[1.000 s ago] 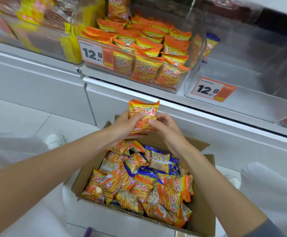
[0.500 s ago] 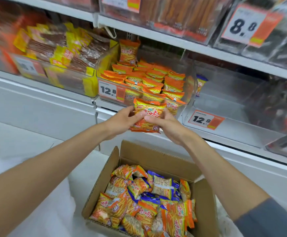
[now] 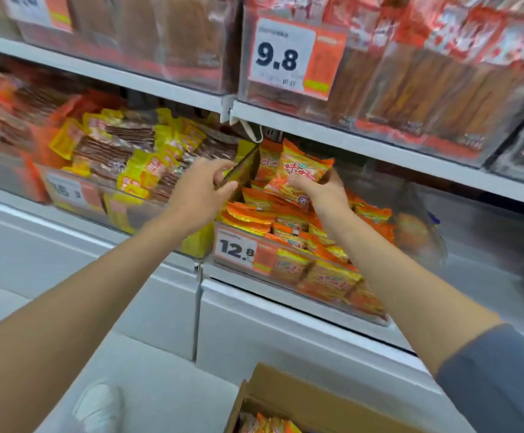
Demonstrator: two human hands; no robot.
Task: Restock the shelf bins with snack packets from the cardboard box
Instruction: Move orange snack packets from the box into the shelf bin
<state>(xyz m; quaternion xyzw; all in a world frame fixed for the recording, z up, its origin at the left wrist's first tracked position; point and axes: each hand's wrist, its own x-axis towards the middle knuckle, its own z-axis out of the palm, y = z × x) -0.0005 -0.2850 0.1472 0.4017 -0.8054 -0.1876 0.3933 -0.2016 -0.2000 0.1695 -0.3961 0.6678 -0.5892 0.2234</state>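
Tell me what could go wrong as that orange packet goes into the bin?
The bin is already heaped with orange packets, so the packet in the right hand might slide off the pile and over the front. The left hand holds the bin's side wall; tugging it could tip stock towards the neighbouring yellow packets. Both look minor.

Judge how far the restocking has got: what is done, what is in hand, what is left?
Done: the bin tagged 12.8 already holds many orange packets. In hand: the right hand holds one more packet above that pile, while the left hand grips the bin's side wall. Left: the cardboard box shows more packets, and the next bin to the right looks nearly empty.
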